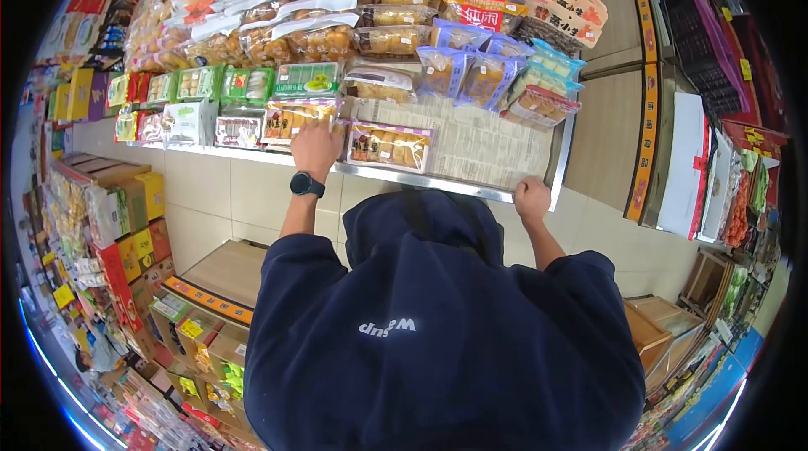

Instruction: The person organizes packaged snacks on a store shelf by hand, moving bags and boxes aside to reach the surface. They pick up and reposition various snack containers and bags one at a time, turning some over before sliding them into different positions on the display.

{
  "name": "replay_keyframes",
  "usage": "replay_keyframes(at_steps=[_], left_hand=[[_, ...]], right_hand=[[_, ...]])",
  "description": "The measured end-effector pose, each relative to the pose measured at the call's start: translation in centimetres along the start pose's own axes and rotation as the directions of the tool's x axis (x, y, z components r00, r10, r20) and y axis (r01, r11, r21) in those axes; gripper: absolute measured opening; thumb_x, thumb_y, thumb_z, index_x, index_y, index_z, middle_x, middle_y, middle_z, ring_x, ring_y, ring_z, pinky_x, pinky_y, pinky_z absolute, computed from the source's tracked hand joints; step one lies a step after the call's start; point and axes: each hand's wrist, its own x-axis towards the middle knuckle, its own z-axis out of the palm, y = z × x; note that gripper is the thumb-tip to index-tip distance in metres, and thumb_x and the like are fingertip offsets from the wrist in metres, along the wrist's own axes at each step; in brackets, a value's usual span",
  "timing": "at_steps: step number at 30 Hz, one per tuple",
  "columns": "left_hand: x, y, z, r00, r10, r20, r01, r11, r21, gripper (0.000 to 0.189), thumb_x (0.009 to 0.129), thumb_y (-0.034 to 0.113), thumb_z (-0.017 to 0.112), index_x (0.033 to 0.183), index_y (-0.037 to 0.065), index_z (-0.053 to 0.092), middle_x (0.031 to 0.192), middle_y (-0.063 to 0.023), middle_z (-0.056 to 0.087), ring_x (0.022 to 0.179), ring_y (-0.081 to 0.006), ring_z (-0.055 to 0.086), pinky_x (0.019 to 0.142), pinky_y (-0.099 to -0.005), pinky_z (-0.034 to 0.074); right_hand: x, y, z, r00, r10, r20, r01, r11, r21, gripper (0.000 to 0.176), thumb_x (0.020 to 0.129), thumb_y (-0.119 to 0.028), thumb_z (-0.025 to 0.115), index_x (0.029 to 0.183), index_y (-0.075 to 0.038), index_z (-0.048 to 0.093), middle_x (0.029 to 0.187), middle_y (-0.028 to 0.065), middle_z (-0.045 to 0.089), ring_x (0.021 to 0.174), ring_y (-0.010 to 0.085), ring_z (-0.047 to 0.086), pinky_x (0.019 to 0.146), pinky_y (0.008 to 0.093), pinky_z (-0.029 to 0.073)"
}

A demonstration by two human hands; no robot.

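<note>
My left hand [316, 146], with a dark watch on its wrist, reaches over the front of a display shelf. Its fingers are curled onto a clear-topped pack of pastries [281, 120] in the front row. Just right of it lies a similar purple-edged pastry pack [390, 146], apart from the hand. My right hand [532, 198] is closed at the shelf's metal front edge [471, 188], near the right corner; its fingertips are hidden. Behind the left hand sits a green-topped pack [306, 79].
Newspaper-like lining [497, 144] covers the shelf's right front. Bagged pastries [324, 39] stand in rows behind, with purple bags [488, 76] at the right. Wooden panels [602, 131] flank the shelf. Cartons [126, 198] stand at the left, on the tiled floor [198, 186].
</note>
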Motion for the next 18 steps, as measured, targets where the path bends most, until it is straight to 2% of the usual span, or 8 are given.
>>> replay_keyframes(at_steps=[3, 8, 10, 13, 16, 18], left_hand=[[-1.1, 0.9, -2.5, 0.987, 0.068, -0.147, -0.080, 0.994, -0.081, 0.015, 0.081, 0.017, 0.066, 0.073, 0.004, 0.065, 0.079, -0.0138, 0.065, 0.077, -0.0351, 0.064, 0.070, -0.0485, 0.053], [-4.6, 7.6, -4.7, 0.970, 0.223, -0.098, -0.240, 0.944, -0.227, 0.014, 0.080, 0.016, 0.069, 0.075, 0.004, 0.063, 0.079, -0.0122, 0.064, 0.079, -0.0325, 0.064, 0.069, -0.0491, 0.051], [-5.4, 10.5, -2.7, 0.960, 0.280, 0.007, -0.269, 0.929, -0.252, 0.015, 0.081, 0.018, 0.069, 0.079, 0.004, 0.065, 0.081, -0.0116, 0.065, 0.082, -0.0319, 0.065, 0.072, -0.0488, 0.053], [-6.0, 14.1, 0.2, 0.947, 0.314, -0.069, -0.319, 0.893, -0.316, 0.014, 0.080, 0.018, 0.067, 0.075, 0.005, 0.069, 0.077, -0.0095, 0.063, 0.080, -0.0296, 0.065, 0.072, -0.0450, 0.055], [-6.4, 15.8, 2.9, 0.954, 0.301, -0.002, -0.287, 0.906, -0.312, 0.016, 0.081, 0.017, 0.066, 0.074, 0.003, 0.070, 0.078, -0.0109, 0.065, 0.082, -0.0311, 0.066, 0.073, -0.0461, 0.056], [-6.4, 16.0, 3.3, 0.939, 0.297, 0.176, -0.232, 0.920, -0.315, 0.016, 0.081, 0.018, 0.068, 0.079, 0.003, 0.070, 0.084, -0.0126, 0.067, 0.087, -0.0320, 0.067, 0.074, -0.0449, 0.056]], right_hand=[[0.0, 0.2, 0.0, 1.000, -0.009, 0.015, 0.009, 1.000, -0.017, 0.015, 0.084, -0.016, 0.059, 0.077, -0.008, 0.069, 0.081, 0.0122, 0.069, 0.075, 0.0370, 0.065, 0.068, 0.0497, 0.049], [-0.1, -0.4, -0.2, 1.000, 0.001, 0.006, -0.001, 1.000, -0.013, 0.016, 0.085, -0.017, 0.060, 0.079, -0.008, 0.070, 0.083, 0.0129, 0.070, 0.076, 0.0375, 0.066, 0.070, 0.0497, 0.051], [-0.1, 0.0, 0.0, 1.000, 0.002, 0.018, -0.001, 1.000, -0.031, 0.016, 0.085, -0.018, 0.060, 0.079, -0.008, 0.071, 0.083, 0.0128, 0.070, 0.076, 0.0376, 0.066, 0.070, 0.0496, 0.051], [-0.1, 0.5, 0.1, 0.999, 0.004, 0.042, -0.003, 1.000, -0.027, 0.015, 0.085, -0.018, 0.060, 0.079, -0.008, 0.070, 0.083, 0.0124, 0.070, 0.077, 0.0371, 0.066, 0.071, 0.0488, 0.050], [-0.2, 0.4, 0.2, 0.999, 0.003, 0.038, -0.001, 0.999, -0.053, 0.016, 0.085, -0.018, 0.060, 0.077, -0.008, 0.069, 0.083, 0.0121, 0.069, 0.078, 0.0365, 0.066, 0.071, 0.0486, 0.050], [-0.3, 0.2, 0.1, 0.999, 0.008, 0.036, -0.007, 0.999, -0.050, 0.016, 0.085, -0.018, 0.060, 0.077, -0.008, 0.068, 0.083, 0.0120, 0.069, 0.078, 0.0363, 0.066, 0.071, 0.0486, 0.050]])
